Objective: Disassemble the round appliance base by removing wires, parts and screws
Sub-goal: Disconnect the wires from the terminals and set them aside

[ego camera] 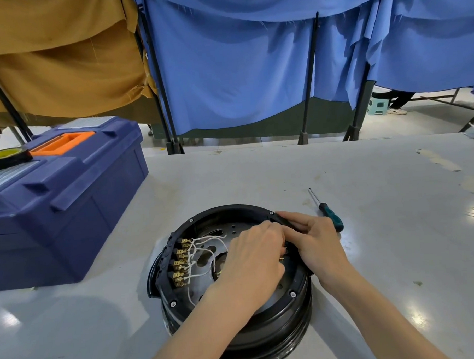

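The round black appliance base (231,334) lies upside down on the grey table, its inside open to view. White wires (203,251) run from a row of brass terminals (179,263) on its left rim. My left hand (253,262) reaches into the base with fingers curled at a brass connector on the right side; what they pinch is hidden. My right hand (317,243) grips the base's right rim, fingers curled over the black edge. Screws (292,294) sit in the rim.
A screwdriver with a green and black handle (330,215) lies on the table just beyond my right hand. A blue toolbox (60,198) with an orange handle stands at the left, a tape roll (4,158) on its lid. Blue and tan curtains hang behind the table.
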